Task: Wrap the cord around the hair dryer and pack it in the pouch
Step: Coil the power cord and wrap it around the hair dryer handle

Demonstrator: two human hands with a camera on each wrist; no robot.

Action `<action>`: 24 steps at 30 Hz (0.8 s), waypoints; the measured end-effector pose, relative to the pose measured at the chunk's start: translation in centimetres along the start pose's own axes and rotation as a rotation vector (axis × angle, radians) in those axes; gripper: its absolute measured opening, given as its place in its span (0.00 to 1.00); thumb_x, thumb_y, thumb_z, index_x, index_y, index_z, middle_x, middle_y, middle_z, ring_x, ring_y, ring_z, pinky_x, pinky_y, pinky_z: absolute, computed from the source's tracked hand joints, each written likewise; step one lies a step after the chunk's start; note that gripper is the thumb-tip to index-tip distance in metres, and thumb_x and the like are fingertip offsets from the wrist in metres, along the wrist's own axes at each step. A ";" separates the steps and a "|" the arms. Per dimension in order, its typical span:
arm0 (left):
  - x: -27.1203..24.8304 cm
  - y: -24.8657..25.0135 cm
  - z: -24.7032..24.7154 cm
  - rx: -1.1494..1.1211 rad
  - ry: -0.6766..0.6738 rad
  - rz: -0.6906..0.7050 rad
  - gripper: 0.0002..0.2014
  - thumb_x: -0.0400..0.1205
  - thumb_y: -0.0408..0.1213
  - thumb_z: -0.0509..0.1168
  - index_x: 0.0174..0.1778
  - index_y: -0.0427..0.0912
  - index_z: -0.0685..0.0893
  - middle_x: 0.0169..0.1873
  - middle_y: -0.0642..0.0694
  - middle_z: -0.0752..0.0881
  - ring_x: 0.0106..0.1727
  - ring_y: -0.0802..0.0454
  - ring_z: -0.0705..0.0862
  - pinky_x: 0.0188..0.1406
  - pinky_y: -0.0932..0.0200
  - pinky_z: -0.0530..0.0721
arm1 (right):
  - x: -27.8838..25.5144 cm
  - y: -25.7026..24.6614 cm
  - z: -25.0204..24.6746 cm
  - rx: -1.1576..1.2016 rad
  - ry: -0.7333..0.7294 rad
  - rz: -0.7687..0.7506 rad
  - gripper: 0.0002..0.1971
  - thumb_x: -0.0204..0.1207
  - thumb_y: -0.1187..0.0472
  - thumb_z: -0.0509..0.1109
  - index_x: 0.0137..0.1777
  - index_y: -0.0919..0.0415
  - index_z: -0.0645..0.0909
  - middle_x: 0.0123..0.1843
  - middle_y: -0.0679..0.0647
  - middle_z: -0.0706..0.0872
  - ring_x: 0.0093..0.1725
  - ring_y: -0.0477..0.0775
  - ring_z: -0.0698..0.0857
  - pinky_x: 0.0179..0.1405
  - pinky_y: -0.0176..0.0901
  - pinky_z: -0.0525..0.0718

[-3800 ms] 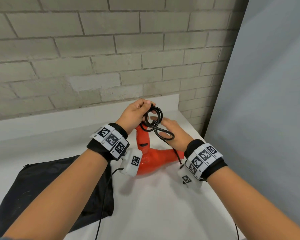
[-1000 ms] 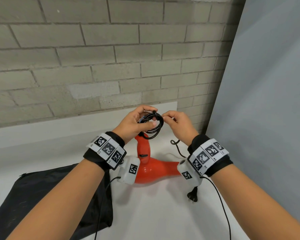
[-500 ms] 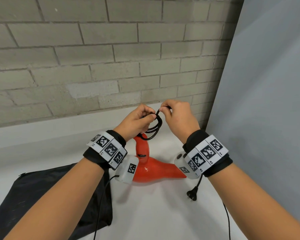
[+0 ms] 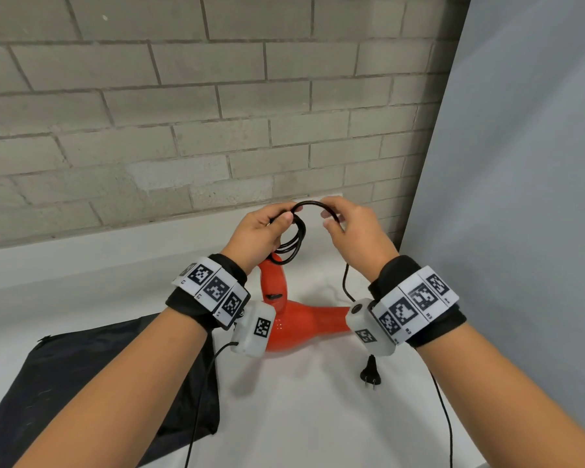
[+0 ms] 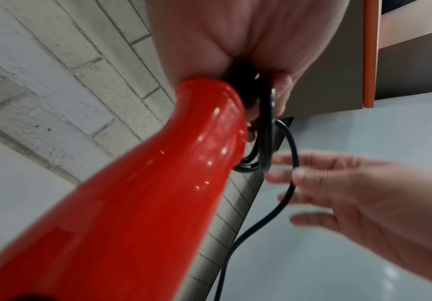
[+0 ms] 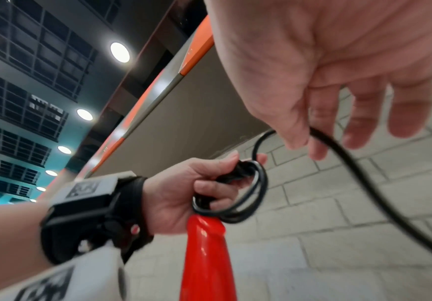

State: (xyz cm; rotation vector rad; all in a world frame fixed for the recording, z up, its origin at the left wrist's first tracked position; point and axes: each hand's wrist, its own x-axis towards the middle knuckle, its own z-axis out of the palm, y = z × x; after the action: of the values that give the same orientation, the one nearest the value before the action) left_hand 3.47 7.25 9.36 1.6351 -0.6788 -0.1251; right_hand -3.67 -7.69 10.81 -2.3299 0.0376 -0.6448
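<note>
I have the red hair dryer (image 4: 294, 319) lying on the white table (image 4: 301, 417), its handle rising toward twelve o'clock and its barrel pointing to three o'clock. My left hand (image 4: 257, 236) sits at the handle's top end, fingers curled round several coils of the black cord (image 4: 296, 238), thumb pressed on top of them. In the right wrist view those loops hang from the fingers just above the red handle tip. My right hand (image 4: 355, 231) is at one o'clock from the left, just beside it; thumb and forefinger pinch the cord where it arches between the two hands, the other fingers loosely spread. From that pinch the cord drops toward five o'clock behind my right wrist, and the plug (image 4: 370, 374) lies on the table at five o'clock from the dryer. The black pouch (image 4: 92, 376) lies flat at eight o'clock, its near corner beside the dryer body, partly under my left forearm. A brick wall (image 4: 183, 130) stands behind.
</note>
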 end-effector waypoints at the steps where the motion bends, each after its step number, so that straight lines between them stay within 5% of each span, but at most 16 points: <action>1: 0.1 -0.1 0.1 -0.006 0.025 -0.003 0.12 0.84 0.32 0.55 0.58 0.43 0.81 0.20 0.58 0.71 0.16 0.62 0.61 0.17 0.71 0.62 | -0.5 0.9 -0.1 -0.018 -0.015 0.075 0.20 0.78 0.67 0.64 0.69 0.59 0.73 0.63 0.59 0.83 0.63 0.55 0.80 0.56 0.31 0.71; 5: 0.4 -0.3 0.4 -0.020 0.093 -0.017 0.13 0.83 0.31 0.56 0.61 0.38 0.80 0.15 0.61 0.75 0.15 0.63 0.62 0.17 0.71 0.62 | -3.2 5.4 -0.1 -0.184 -0.145 0.409 0.25 0.75 0.60 0.68 0.71 0.64 0.67 0.69 0.64 0.75 0.67 0.62 0.76 0.66 0.50 0.75; 10: 0.2 -0.1 1.0 -0.029 0.150 -0.020 0.13 0.83 0.33 0.58 0.60 0.39 0.81 0.16 0.62 0.77 0.15 0.62 0.61 0.16 0.71 0.63 | -6.8 8.5 1.2 -0.464 -0.643 0.656 0.15 0.76 0.50 0.66 0.49 0.63 0.74 0.48 0.57 0.79 0.49 0.56 0.80 0.40 0.38 0.74; 16: 0.0 -0.1 1.4 -0.046 0.169 -0.032 0.13 0.83 0.32 0.57 0.60 0.38 0.81 0.15 0.62 0.77 0.15 0.62 0.62 0.16 0.71 0.63 | -8.8 9.1 3.8 -0.518 -0.747 0.757 0.16 0.72 0.48 0.68 0.46 0.62 0.76 0.37 0.53 0.78 0.44 0.54 0.79 0.43 0.39 0.77; 19: -0.1 -0.1 1.4 -0.060 0.175 -0.037 0.13 0.83 0.32 0.57 0.61 0.37 0.81 0.17 0.62 0.79 0.15 0.62 0.62 0.16 0.72 0.63 | -9.2 9.2 4.5 -0.592 -0.821 0.732 0.21 0.72 0.48 0.69 0.56 0.65 0.79 0.45 0.56 0.82 0.47 0.53 0.81 0.45 0.40 0.79; 24: -0.4 0.0 1.4 -0.056 0.149 -0.052 0.13 0.84 0.33 0.56 0.62 0.37 0.80 0.18 0.63 0.81 0.15 0.63 0.62 0.16 0.71 0.62 | -9.3 8.8 4.2 -0.674 -0.838 0.685 0.20 0.78 0.56 0.63 0.66 0.66 0.75 0.68 0.58 0.81 0.62 0.54 0.82 0.63 0.40 0.77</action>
State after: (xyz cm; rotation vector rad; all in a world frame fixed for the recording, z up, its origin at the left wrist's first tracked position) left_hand 2.53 6.24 8.99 1.5909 -0.5154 -0.0586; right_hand -8.55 -9.76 -1.58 -2.7667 0.7141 0.8043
